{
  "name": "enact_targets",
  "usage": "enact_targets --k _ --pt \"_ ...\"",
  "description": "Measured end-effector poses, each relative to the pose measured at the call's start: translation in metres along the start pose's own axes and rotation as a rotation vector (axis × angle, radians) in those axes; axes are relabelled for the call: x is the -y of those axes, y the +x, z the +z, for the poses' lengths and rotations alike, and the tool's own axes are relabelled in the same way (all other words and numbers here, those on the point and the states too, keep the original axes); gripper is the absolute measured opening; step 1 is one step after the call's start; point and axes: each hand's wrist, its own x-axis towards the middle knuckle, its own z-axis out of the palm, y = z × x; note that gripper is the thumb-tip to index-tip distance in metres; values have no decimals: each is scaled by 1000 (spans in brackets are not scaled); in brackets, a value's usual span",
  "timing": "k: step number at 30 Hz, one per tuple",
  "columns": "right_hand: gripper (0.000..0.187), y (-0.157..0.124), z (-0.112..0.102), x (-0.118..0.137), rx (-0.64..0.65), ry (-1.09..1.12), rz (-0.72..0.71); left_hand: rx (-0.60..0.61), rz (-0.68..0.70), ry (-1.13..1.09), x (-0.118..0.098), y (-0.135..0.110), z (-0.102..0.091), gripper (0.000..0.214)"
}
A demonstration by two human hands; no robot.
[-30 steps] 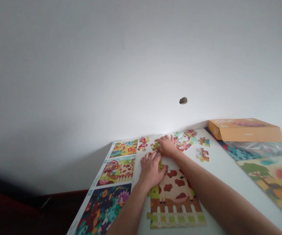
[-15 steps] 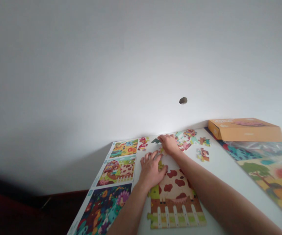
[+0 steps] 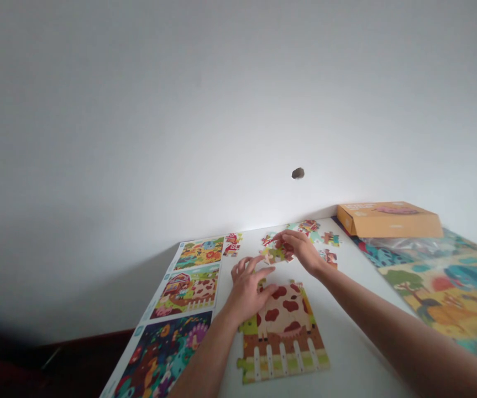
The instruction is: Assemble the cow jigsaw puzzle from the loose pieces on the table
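Observation:
A partly joined jigsaw puzzle [image 3: 290, 318] of a brown-spotted cow behind a white fence lies on the white table. My left hand [image 3: 249, 290] rests over its upper left corner, palm down, fingers spread. Farther back, my right hand [image 3: 300, 249] hovers over loose puzzle pieces with its fingers bent and apart; I see nothing held in them. A yellow-green piece [image 3: 275, 255] lies under its fingertips, and a red and white piece [image 3: 268, 240] sits just left of them. The right hand partly covers a brown piece [image 3: 330, 257].
Left of the puzzle lies a sheet with three printed pictures, the farm picture [image 3: 188, 290] in the middle. Red barn pieces [image 3: 232, 244] and several others lie toward the wall. An orange box [image 3: 391, 221], clear plastic [image 3: 404, 245] and a colourful finished-looking picture [image 3: 441, 293] fill the right side.
My right hand has lifted and its fingers have loosened, and a dark piece by its fingertips no longer shows. The left hand stays near the puzzle corner. The whole view has shifted slightly.

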Motion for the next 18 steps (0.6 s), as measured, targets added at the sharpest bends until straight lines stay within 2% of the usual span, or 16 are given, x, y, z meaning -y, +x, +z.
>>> enact_targets --k 2,3,6,8,13,16,18 --pt "26 -28 -15 -7 46 -58 2 52 87 -53 -4 -2 -3 27" --pt "25 -40 -20 -12 67 -117 -50 89 114 -78 -6 -3 -4 23" --pt "42 -59 -28 -29 70 -280 -168 155 147 -128 -7 -4 -6 23" --pt "47 -58 -27 -35 82 -345 -193 172 157 -142 -6 -4 -6 25" --pt "41 -48 -23 -33 92 -622 -206 193 182 -151 -3 -5 -6 23" --pt "35 -53 -24 -28 34 -836 -134 181 181 -157 -3 -5 -5 21" --pt "38 -57 -25 -26 33 -903 -85 179 178 -165 -4 -6 -5 19"
